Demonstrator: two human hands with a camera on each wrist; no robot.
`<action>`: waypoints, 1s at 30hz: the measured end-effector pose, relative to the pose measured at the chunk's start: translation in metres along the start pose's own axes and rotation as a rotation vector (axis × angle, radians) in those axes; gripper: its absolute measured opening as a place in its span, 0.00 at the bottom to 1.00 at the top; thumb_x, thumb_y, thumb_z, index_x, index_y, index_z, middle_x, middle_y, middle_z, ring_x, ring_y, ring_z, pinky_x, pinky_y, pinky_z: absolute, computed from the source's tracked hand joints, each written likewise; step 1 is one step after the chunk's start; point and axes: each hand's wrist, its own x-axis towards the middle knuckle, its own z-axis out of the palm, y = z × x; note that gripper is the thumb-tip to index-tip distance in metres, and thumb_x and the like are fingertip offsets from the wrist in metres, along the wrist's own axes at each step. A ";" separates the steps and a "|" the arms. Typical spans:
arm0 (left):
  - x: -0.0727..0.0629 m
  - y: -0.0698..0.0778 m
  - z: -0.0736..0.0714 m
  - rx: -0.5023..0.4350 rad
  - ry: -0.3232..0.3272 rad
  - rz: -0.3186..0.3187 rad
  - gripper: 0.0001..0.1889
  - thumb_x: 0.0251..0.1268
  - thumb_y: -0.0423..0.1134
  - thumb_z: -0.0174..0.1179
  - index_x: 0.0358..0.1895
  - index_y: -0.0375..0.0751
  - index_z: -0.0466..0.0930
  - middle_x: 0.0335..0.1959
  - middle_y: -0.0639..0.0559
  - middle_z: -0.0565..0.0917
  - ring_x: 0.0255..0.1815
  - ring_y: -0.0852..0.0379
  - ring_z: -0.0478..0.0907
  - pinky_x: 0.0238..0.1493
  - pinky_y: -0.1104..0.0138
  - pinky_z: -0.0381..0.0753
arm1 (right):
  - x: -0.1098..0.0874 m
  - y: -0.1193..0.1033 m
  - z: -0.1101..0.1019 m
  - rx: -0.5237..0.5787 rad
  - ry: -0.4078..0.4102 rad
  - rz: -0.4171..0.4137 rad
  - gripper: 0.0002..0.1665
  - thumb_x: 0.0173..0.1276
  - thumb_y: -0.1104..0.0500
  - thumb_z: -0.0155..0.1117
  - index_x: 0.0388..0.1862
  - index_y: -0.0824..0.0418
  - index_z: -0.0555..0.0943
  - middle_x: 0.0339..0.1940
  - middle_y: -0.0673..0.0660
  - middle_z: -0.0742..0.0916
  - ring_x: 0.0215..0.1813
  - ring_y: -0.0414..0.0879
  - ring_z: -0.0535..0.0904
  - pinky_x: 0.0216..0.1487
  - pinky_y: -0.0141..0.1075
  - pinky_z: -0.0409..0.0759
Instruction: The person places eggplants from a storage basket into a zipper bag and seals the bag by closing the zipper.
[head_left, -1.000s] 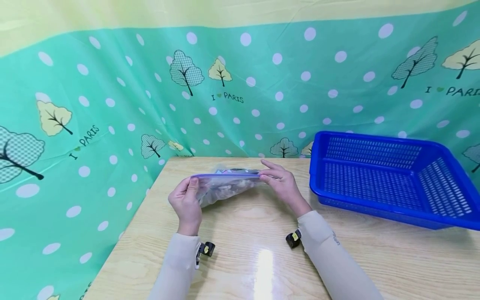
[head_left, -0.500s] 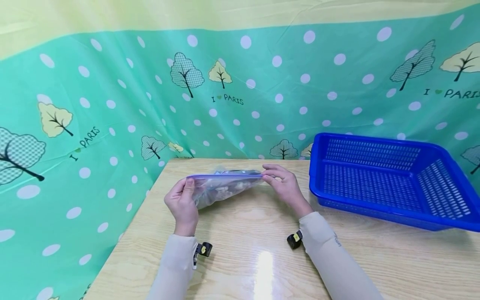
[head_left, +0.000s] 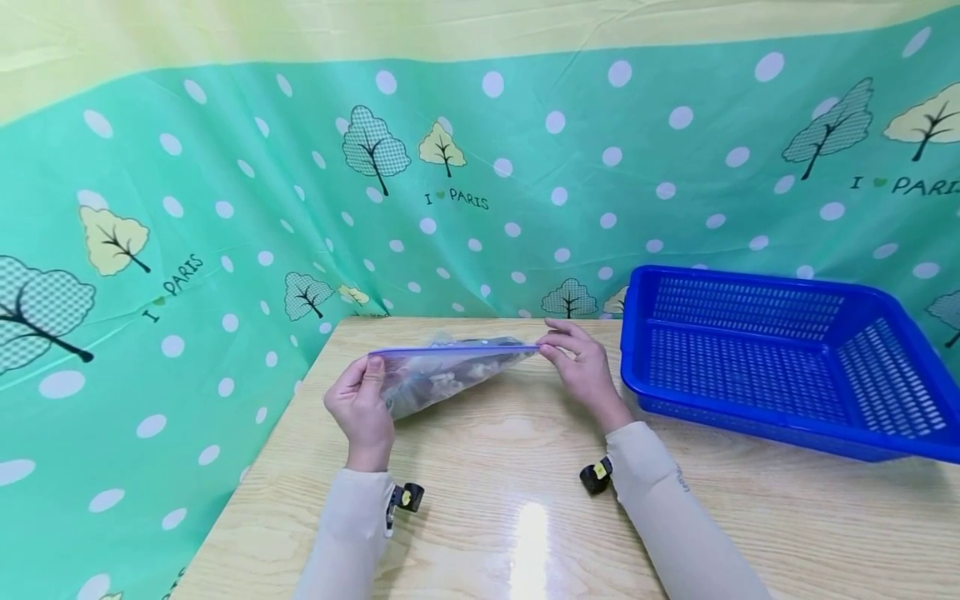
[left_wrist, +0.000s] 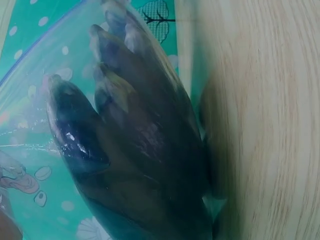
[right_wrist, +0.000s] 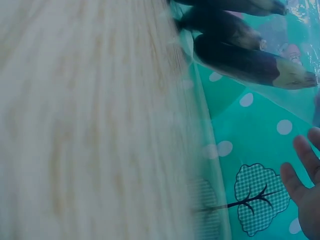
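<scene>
A clear zip-lock bag [head_left: 442, 379] with a blue-purple zip strip is held up over the table between both hands. My left hand [head_left: 363, 412] grips its left upper corner, thumb on the near side. At the right end of the strip, my right hand [head_left: 588, 375] pinches the zip between thumb and index finger, the other fingers raised. Several dark eggplants [left_wrist: 145, 150] with pale green stem ends show through the plastic in the left wrist view. In the right wrist view, the eggplants [right_wrist: 240, 62] are at the top, with the right hand [right_wrist: 309, 187] at the right edge.
A blue perforated plastic basket [head_left: 738, 367] stands on the wooden table [head_left: 495, 475] to the right of the right hand. A green curtain [head_left: 465, 275] with dots and trees hangs behind the table and along its left side.
My right hand has moved right along the zip strip to the bag's right end. The left hand has shifted slightly left, and more of the strip shows between the hands.
</scene>
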 end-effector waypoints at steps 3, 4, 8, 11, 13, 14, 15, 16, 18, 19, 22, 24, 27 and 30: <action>-0.001 0.000 0.000 0.005 -0.021 0.002 0.09 0.67 0.24 0.63 0.37 0.15 0.83 0.28 0.49 0.88 0.26 0.60 0.83 0.32 0.71 0.82 | 0.000 0.001 -0.001 -0.006 0.007 0.004 0.05 0.69 0.65 0.69 0.39 0.65 0.89 0.63 0.62 0.82 0.67 0.58 0.74 0.66 0.53 0.70; -0.001 0.000 -0.001 0.005 -0.035 0.005 0.09 0.68 0.25 0.63 0.36 0.15 0.83 0.28 0.49 0.88 0.26 0.61 0.83 0.31 0.71 0.82 | 0.000 0.001 -0.001 -0.007 0.006 0.008 0.05 0.70 0.65 0.68 0.40 0.66 0.89 0.63 0.62 0.82 0.67 0.58 0.74 0.65 0.53 0.71; -0.001 0.006 -0.002 -0.009 -0.190 -0.039 0.08 0.67 0.24 0.63 0.35 0.17 0.83 0.28 0.49 0.88 0.26 0.61 0.83 0.33 0.71 0.82 | 0.000 0.006 0.000 -0.039 0.027 0.106 0.07 0.71 0.63 0.68 0.42 0.66 0.89 0.62 0.63 0.83 0.67 0.58 0.75 0.64 0.52 0.74; -0.003 0.013 0.001 0.036 -0.412 -0.131 0.06 0.65 0.23 0.63 0.36 0.18 0.83 0.30 0.47 0.88 0.29 0.59 0.84 0.36 0.69 0.83 | -0.001 0.010 0.000 -0.067 0.053 0.282 0.09 0.71 0.62 0.68 0.45 0.65 0.89 0.56 0.63 0.86 0.58 0.56 0.81 0.56 0.46 0.80; -0.007 0.019 0.006 0.124 -0.578 -0.197 0.06 0.65 0.24 0.64 0.38 0.20 0.84 0.33 0.45 0.89 0.33 0.58 0.85 0.40 0.67 0.84 | -0.002 0.014 -0.001 -0.028 0.061 0.431 0.11 0.73 0.62 0.67 0.49 0.65 0.88 0.52 0.64 0.87 0.50 0.55 0.84 0.48 0.43 0.83; -0.011 0.021 0.010 0.178 -0.656 -0.239 0.05 0.65 0.25 0.65 0.39 0.22 0.85 0.35 0.45 0.89 0.35 0.56 0.85 0.41 0.66 0.84 | -0.002 0.015 -0.002 0.014 0.064 0.504 0.12 0.73 0.63 0.65 0.51 0.66 0.87 0.50 0.65 0.87 0.46 0.54 0.85 0.45 0.42 0.84; -0.015 0.024 0.013 0.245 -0.734 -0.271 0.06 0.66 0.28 0.65 0.40 0.26 0.87 0.35 0.45 0.89 0.35 0.55 0.84 0.40 0.66 0.83 | -0.003 0.016 -0.003 0.074 0.069 0.577 0.13 0.74 0.65 0.63 0.54 0.66 0.86 0.50 0.66 0.87 0.43 0.53 0.85 0.41 0.40 0.85; -0.020 0.027 0.017 0.331 -0.807 -0.290 0.06 0.67 0.30 0.66 0.41 0.30 0.88 0.35 0.46 0.88 0.34 0.55 0.82 0.38 0.65 0.82 | -0.003 0.017 -0.003 0.133 0.074 0.636 0.15 0.75 0.66 0.61 0.57 0.67 0.84 0.51 0.68 0.86 0.40 0.52 0.85 0.39 0.39 0.86; -0.032 0.033 0.027 0.482 -0.967 -0.296 0.08 0.70 0.35 0.64 0.44 0.36 0.89 0.38 0.49 0.88 0.36 0.55 0.81 0.41 0.63 0.82 | -0.002 0.019 -0.005 0.243 0.086 0.720 0.20 0.75 0.69 0.59 0.64 0.68 0.80 0.57 0.70 0.82 0.42 0.49 0.85 0.40 0.38 0.86; -0.038 0.036 0.031 0.543 -1.055 -0.270 0.09 0.71 0.37 0.63 0.46 0.38 0.89 0.40 0.50 0.88 0.37 0.56 0.82 0.42 0.63 0.82 | -0.002 0.019 -0.005 0.286 0.086 0.738 0.22 0.75 0.70 0.58 0.67 0.68 0.77 0.61 0.72 0.80 0.45 0.50 0.84 0.44 0.39 0.86; -0.061 0.042 0.045 0.752 -1.296 -0.069 0.10 0.73 0.39 0.61 0.49 0.42 0.88 0.43 0.52 0.88 0.40 0.59 0.83 0.47 0.65 0.82 | -0.001 0.019 -0.007 0.360 0.060 0.744 0.30 0.73 0.71 0.57 0.74 0.66 0.70 0.70 0.72 0.72 0.55 0.53 0.79 0.54 0.41 0.82; -0.077 0.043 0.054 0.840 -1.418 0.122 0.09 0.73 0.39 0.62 0.49 0.43 0.88 0.44 0.54 0.89 0.41 0.62 0.84 0.48 0.68 0.81 | 0.000 0.019 -0.008 0.388 -0.002 0.711 0.34 0.72 0.72 0.56 0.76 0.65 0.66 0.74 0.71 0.67 0.63 0.58 0.74 0.61 0.45 0.77; -0.102 0.041 0.063 0.969 -1.495 0.355 0.06 0.70 0.39 0.64 0.43 0.48 0.89 0.36 0.59 0.88 0.34 0.65 0.83 0.42 0.73 0.80 | 0.000 0.019 -0.012 0.362 -0.145 0.635 0.37 0.72 0.72 0.56 0.79 0.65 0.62 0.78 0.69 0.61 0.74 0.62 0.62 0.69 0.50 0.69; -0.119 0.037 0.065 0.989 -1.585 0.371 0.04 0.69 0.40 0.65 0.42 0.50 0.88 0.33 0.63 0.86 0.32 0.67 0.81 0.39 0.74 0.79 | 0.001 0.017 -0.016 0.258 -0.286 0.577 0.40 0.71 0.69 0.59 0.80 0.61 0.60 0.82 0.65 0.56 0.80 0.62 0.48 0.74 0.55 0.56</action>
